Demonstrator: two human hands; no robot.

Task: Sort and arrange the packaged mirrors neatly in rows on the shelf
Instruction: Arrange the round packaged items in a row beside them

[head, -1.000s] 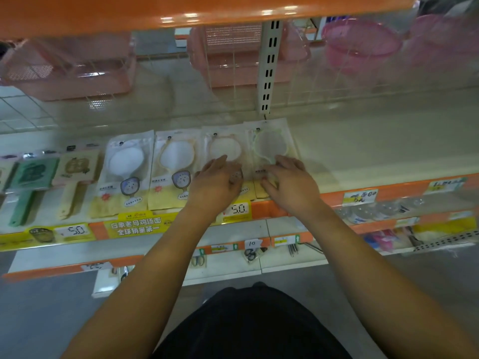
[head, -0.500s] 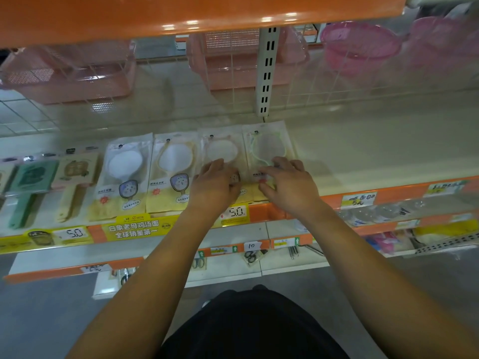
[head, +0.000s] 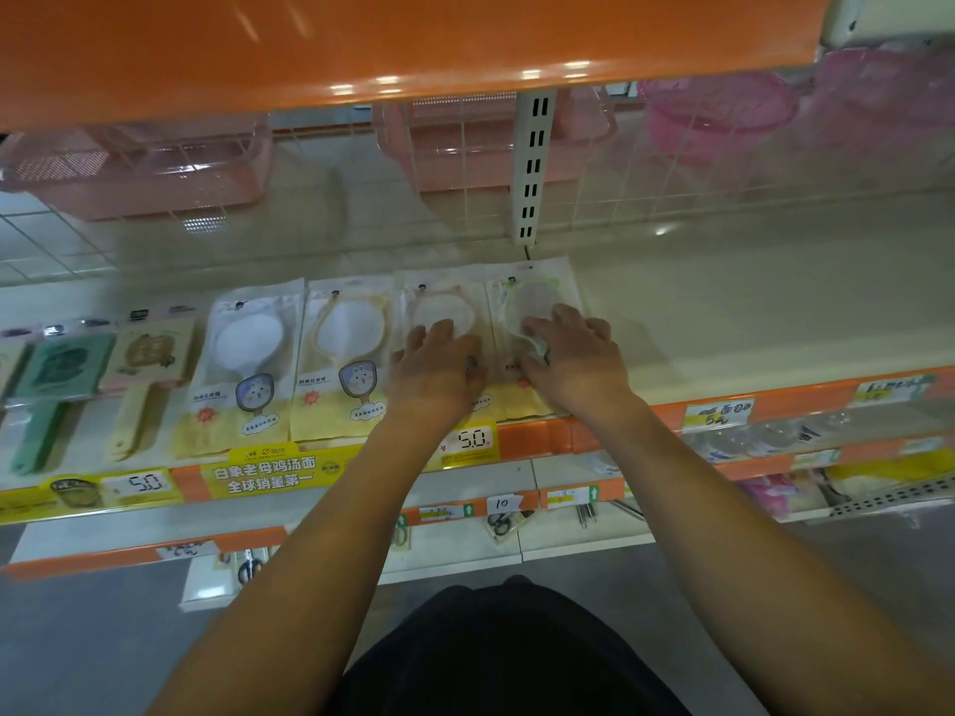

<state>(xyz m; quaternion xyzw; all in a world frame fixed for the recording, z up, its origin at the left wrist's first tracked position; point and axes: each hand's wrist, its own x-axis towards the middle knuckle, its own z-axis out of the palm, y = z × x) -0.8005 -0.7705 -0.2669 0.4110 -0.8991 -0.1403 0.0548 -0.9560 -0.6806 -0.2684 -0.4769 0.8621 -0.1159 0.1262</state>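
Four packaged mirrors lie flat side by side along the front of the cream shelf [head: 749, 312] | white-framed mirror pack [head: 243, 364] at left | yellow-framed mirror pack [head: 346, 354] touching it | pink-framed mirror pack [head: 439, 307] third, partly covered | green-framed mirror pack [head: 532, 297] at right end, partly covered

Glossy clear-plastic mirror packets [head: 346, 354] on a smooth cream shelf [head: 749, 323], glossy orange edging [head: 532, 436].
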